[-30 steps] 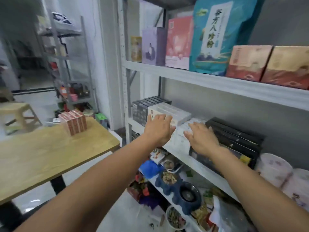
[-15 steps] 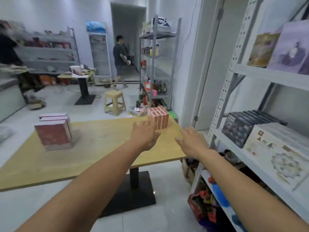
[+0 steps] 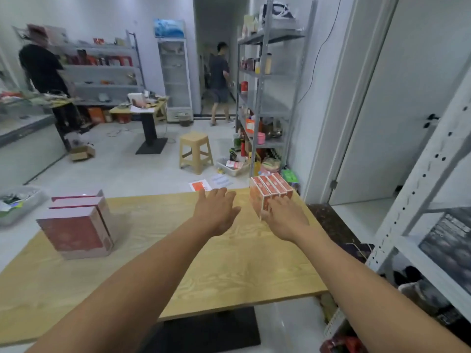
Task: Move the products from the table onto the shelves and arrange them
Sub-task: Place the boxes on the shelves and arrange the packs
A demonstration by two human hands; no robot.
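Head view. The wooden counter point(image 3: 153, 263) fills the lower half of the view and serves as the reference for all positions. Just off the counter's right edge stands a white shelf rack point(image 3: 420, 189) with perforated uprights; on one of its shelves, about level with the counter top, lies a set of dark boxes point(image 3: 448, 240), only partly in view. Beyond the counter's far right corner, against the wall, stands a grey rack point(image 3: 267, 98) loaded with bottles and small goods. On the floor past the middle of the counter's far edge is a tan plastic stool point(image 3: 195, 151). Two people stand well beyond the counter, one to the far left and one in the doorway straight ahead. On the counter's left part, near its left edge, sits a group of three red boxes point(image 3: 76, 230), upright and pressed side by side. At the counter's far right corner stands a row of four orange cartons point(image 3: 270, 192), upright and packed flush against one another. Both bare forearms reach out over the counter from its near edge. The left hand point(image 3: 216, 212) hovers above the counter near its far edge, just left of the orange cartons and apart from them; its fingers are straight and spread, holding nothing. The right hand point(image 3: 285, 217) lies palm down at the near end of the orange cartons; its fingers are extended, with the tips against the lower near face of the row and not curled round it.
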